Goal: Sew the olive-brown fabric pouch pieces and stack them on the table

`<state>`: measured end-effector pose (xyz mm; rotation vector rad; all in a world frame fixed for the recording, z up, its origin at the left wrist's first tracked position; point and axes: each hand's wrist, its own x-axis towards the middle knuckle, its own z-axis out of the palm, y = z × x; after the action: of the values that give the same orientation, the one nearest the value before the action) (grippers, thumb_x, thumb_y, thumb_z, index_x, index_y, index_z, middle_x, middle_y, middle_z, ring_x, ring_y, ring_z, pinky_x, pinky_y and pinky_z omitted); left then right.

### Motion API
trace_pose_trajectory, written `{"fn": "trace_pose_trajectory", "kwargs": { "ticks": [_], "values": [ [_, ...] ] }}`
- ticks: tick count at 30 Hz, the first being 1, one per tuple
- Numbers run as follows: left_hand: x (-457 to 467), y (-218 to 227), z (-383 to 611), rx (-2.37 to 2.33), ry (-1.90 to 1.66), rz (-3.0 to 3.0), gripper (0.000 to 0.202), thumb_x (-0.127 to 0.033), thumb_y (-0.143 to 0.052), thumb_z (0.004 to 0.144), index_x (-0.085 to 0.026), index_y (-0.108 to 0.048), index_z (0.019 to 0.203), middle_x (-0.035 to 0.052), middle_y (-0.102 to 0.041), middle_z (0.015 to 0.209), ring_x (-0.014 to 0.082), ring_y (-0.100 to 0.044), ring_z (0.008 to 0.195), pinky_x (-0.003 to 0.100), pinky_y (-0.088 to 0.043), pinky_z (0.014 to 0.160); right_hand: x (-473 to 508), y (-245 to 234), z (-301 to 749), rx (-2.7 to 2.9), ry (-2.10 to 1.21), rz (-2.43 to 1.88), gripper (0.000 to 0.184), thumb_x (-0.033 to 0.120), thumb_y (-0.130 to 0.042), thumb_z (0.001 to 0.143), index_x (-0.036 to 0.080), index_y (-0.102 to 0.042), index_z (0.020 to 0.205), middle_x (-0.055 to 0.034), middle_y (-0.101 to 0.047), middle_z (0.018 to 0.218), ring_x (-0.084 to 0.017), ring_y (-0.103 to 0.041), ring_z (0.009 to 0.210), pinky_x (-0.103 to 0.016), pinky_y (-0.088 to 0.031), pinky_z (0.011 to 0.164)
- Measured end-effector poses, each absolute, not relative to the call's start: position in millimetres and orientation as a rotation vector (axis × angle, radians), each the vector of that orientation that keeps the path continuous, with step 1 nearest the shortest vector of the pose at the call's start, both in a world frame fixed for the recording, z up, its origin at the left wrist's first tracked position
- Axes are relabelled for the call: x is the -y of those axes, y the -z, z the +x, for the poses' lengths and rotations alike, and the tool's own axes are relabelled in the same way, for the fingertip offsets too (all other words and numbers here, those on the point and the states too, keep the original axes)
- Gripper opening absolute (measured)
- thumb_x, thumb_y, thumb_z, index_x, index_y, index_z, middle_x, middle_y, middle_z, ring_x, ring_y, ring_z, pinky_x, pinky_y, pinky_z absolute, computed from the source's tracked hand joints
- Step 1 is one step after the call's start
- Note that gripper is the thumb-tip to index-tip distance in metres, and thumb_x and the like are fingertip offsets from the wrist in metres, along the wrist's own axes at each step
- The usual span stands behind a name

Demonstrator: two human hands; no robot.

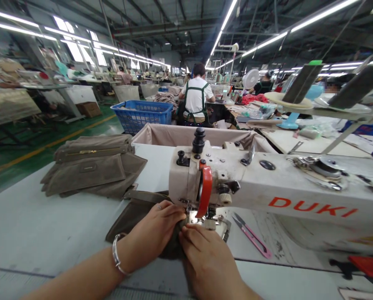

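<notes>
A dark olive fabric piece (136, 216) with a zip along its far edge lies under the head of the sewing machine (230, 171). My left hand (157, 231) presses on this fabric just left of the lit needle area, fingers together and tips by the presser foot. Close in front of the needle, my right hand (205, 258) has its fingers closed on the near part of the same fabric. An orange guard (204, 191) hangs over the needle area and partly hides it. Pink-handled thread snips (253, 237) rest on the machine bed to the right of my right hand.
A stack of olive fabric pieces (93, 166) lies on the table at left. Behind the machine stands a pink cloth-lined bin (167, 135), with a blue basket (142, 108) beyond. Thread cones (303, 83) stand at right. A co-worker (197, 96) sits ahead, back turned.
</notes>
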<state>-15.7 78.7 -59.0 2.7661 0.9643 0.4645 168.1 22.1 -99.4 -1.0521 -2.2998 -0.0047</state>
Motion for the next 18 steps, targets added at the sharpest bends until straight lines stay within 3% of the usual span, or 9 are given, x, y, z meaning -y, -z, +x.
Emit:
{"fn": "trace_pose_trajectory", "kwargs": {
  "ticks": [9,13,18],
  "values": [
    [-70.6,57.3,-10.6,-1.014,-0.355,2.795,0.04,0.002,-0.041,0.084,-0.017,-0.061,0.113,0.0075,-0.063,0.121,0.0217,-0.053,0.115,0.042,-0.041,0.102,-21.0,101.2,168.5,2.209,-0.062,-0.998,0.031,0.009,-0.056,0.081,0.012,-0.065,0.111,-0.0086,-0.069,0.103,-0.023,-0.06,0.101,-0.034,-0.048,0.088],
    [-67.6,64.1,-11.8,-1.032,-0.42,2.768,0.046,0.001,-0.044,0.083,-0.02,-0.056,0.122,0.006,-0.061,0.126,0.0214,-0.053,0.116,0.043,-0.041,0.103,-18.9,96.9,171.9,2.23,-0.116,-1.009,0.034,0.009,-0.056,0.079,0.014,-0.063,0.112,-0.0078,-0.068,0.104,-0.022,-0.06,0.101,-0.033,-0.048,0.086],
    [-69.4,63.6,-13.6,-1.037,-0.414,2.776,0.049,0.003,-0.043,0.078,-0.017,-0.056,0.121,0.0065,-0.062,0.125,0.0225,-0.053,0.115,0.043,-0.042,0.102,-21.9,79.5,188.9,2.159,-0.244,-1.097,0.026,0.012,-0.049,0.077,0.021,-0.063,0.096,-0.0035,-0.068,0.097,-0.021,-0.061,0.091,-0.034,-0.047,0.081]
  ]
}}
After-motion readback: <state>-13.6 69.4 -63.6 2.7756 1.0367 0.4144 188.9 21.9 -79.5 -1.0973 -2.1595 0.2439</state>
